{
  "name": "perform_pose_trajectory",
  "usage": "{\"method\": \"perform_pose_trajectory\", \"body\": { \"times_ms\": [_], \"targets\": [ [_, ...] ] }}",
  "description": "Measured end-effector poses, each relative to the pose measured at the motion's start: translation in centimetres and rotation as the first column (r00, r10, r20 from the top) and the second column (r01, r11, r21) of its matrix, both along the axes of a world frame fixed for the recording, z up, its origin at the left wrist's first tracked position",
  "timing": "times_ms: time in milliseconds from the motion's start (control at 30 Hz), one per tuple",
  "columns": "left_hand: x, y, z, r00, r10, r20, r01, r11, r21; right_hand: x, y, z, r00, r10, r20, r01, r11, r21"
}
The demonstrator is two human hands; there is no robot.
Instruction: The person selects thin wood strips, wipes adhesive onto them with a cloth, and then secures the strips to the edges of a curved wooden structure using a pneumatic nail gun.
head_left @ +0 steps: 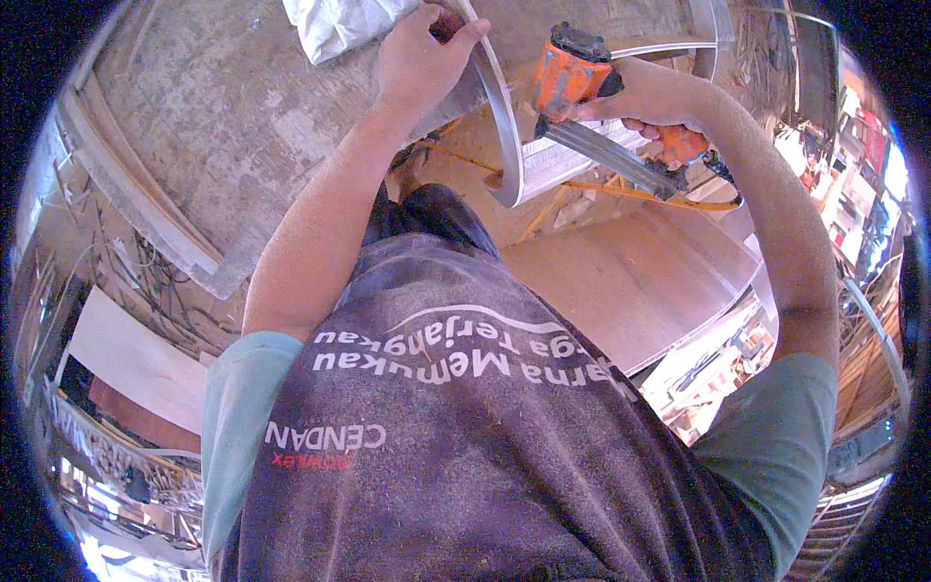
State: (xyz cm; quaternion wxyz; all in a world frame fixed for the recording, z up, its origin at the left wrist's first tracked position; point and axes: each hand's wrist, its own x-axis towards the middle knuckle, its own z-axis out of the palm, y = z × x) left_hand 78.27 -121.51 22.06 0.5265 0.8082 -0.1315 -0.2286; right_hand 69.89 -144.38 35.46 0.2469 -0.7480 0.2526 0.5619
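Note:
My right hand (655, 102) is wrapped around the handle of an orange nail gun (570, 76), whose dark head points to the upper left. A long grey magazine (621, 157) runs from it toward the lower right. At the top, my left hand (427, 60) grips the upper end of a curved, pale-edged strip (506, 136) between thumb and fingers. This strip bends downward from the hand, along a white slatted piece (558, 167) on its right. Some of the left fingers are hidden behind the hand.
A dusty, scuffed worktable (252, 107) lies to the left, with a white plastic bag (339, 27) on it. Below the nail gun passes a yellow hose (621, 191). A brown wooden panel (621, 267) stands near my body, and a white sheet (136, 359) leans at lower left.

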Motion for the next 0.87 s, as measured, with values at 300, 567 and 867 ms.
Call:
{"method": "perform_pose_trajectory", "body": {
  "times_ms": [300,567,867],
  "targets": [
    [0.1,0.0,0.1,0.999,-0.027,-0.023,0.027,0.999,0.034,0.0,0.4,0.4,0.999,0.019,0.026,-0.019,1.000,-0.009],
    [0.0,0.1,-0.5,1.000,-0.016,-0.010,0.016,0.999,0.044,-0.1,-0.6,1.5,0.998,-0.042,0.054,0.043,0.999,-0.025],
    [0.3,0.7,-1.3,0.999,-0.040,-0.009,0.041,0.996,0.084,-1.2,-1.5,0.8,0.995,-0.103,-0.002,0.102,0.993,-0.067]
  ]
}}
